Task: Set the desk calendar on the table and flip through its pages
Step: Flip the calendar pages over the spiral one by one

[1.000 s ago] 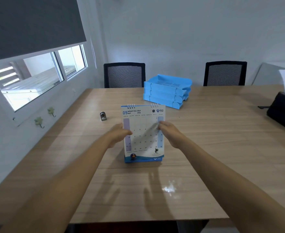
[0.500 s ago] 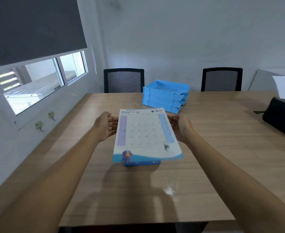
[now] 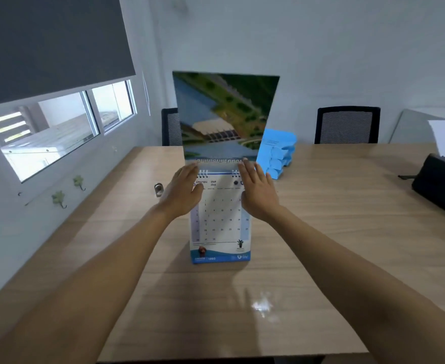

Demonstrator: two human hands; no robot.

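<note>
Desk calendar (image 3: 220, 227) stands on the wooden table (image 3: 334, 232), centre, with one page (image 3: 226, 114) raised upright above its spiral binding, photo side facing near. Left hand (image 3: 183, 190) and right hand (image 3: 258, 191) flank the binding, fingers spread flat, fingertips touching the page's lower edge, gripping nothing

I see the raised page (image 3: 225, 114) hiding most of the left chair (image 3: 169, 126) and part of the blue trays (image 3: 277, 153). Its photo is smeared by blur. My 2 hands (image 3: 183, 191) (image 3: 259, 191) cover the calendar's (image 3: 220, 227) upper corners. The black case (image 3: 443, 185) is cut off at the right edge.
</note>
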